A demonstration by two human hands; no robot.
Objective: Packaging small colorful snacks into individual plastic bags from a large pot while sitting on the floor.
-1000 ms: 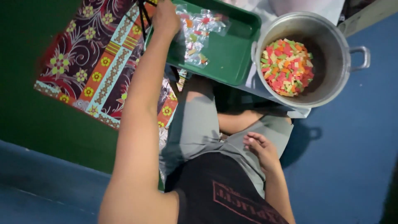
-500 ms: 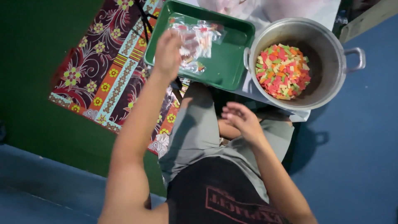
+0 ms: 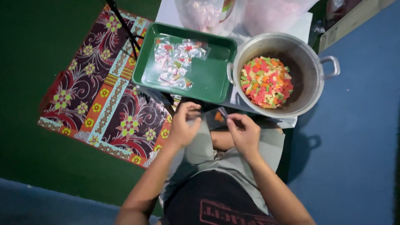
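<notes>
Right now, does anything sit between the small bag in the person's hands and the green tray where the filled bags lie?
Nothing visible does. The left hand and right hand hold the small clear bag over the lap, just below the green tray's near rim. The metal pot stands off to the right.

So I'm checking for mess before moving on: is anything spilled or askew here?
Nothing stands out. The coloured pieces sit inside the metal pot, the filled clear packets lie in the green tray, and both hands hold one small packet.
</notes>
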